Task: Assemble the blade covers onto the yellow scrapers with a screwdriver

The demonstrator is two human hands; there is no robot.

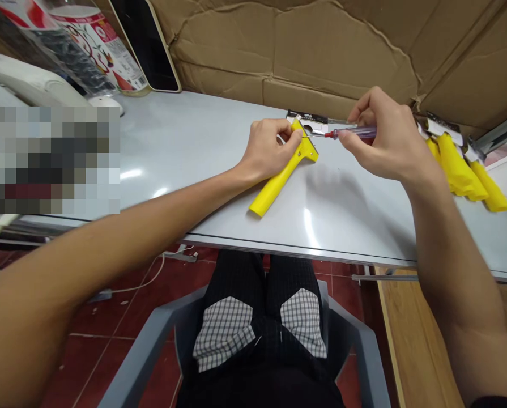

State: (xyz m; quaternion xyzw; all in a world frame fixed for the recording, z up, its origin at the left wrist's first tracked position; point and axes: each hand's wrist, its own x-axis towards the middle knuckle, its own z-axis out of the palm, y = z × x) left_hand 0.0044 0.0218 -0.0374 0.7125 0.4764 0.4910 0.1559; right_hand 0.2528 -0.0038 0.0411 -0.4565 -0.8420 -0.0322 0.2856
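Observation:
A yellow scraper [278,182] with a wide head lies slantwise over the table, its handle pointing toward me. My left hand [270,147] is closed on the scraper's head, thumb on top. In my right hand [384,136] is a screwdriver [361,132] with a clear purple handle and a red collar. Its thin shaft points left and reaches the scraper's head near my left thumb; whether the tip sits in a screw is too small to tell. Behind the head lies a black-and-white packaging card [308,120], partly covered.
Several yellow scrapers [461,167] with cards lie at the right, beyond my right forearm. A phone [149,45] leans at the back left beside wrapped bottles [100,48]. Cardboard [321,51] lines the back of the pale table [194,124]. A blurred-out patch covers the left end.

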